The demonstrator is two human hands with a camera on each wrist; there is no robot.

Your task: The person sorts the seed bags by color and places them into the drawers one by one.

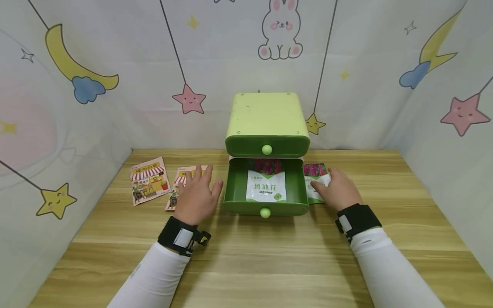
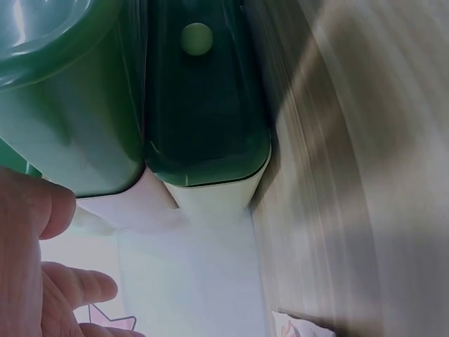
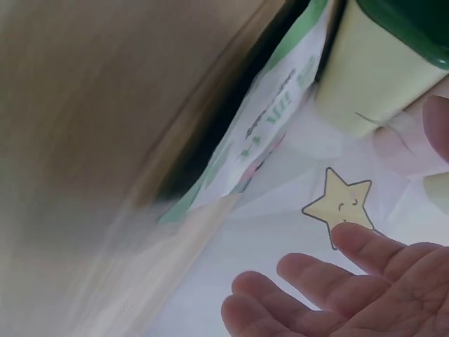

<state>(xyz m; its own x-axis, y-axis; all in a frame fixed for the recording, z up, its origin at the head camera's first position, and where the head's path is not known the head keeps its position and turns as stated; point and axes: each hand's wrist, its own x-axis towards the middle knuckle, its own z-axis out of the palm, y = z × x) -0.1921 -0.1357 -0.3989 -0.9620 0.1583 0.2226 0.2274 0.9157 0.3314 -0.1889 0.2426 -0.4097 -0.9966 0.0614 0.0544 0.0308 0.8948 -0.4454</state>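
Observation:
A cabinet (image 1: 269,113) with a pale green body has its top drawer closed. Below that, an open drawer (image 1: 294,184) contains a green-and-white packet (image 1: 265,187) printed with red flowers. Another drawer front (image 2: 203,105), closed and near the tabletop, shows in the left wrist view. My left hand (image 1: 197,196) hovers left of the cabinet with fingers spread, overlapping a pink packet (image 1: 181,175) in the head view. To the right, my right hand (image 1: 340,190) holds its fingers extended beside a second green-and-white packet (image 3: 263,133) lying on the table, and in the right wrist view its palm is bare.
Another pink packet (image 1: 149,180) with a shopfront picture lies at the far left of the wooden table (image 1: 262,265). White cloth walls (image 1: 358,98) with cartoon stars and moons close in the back and both sides.

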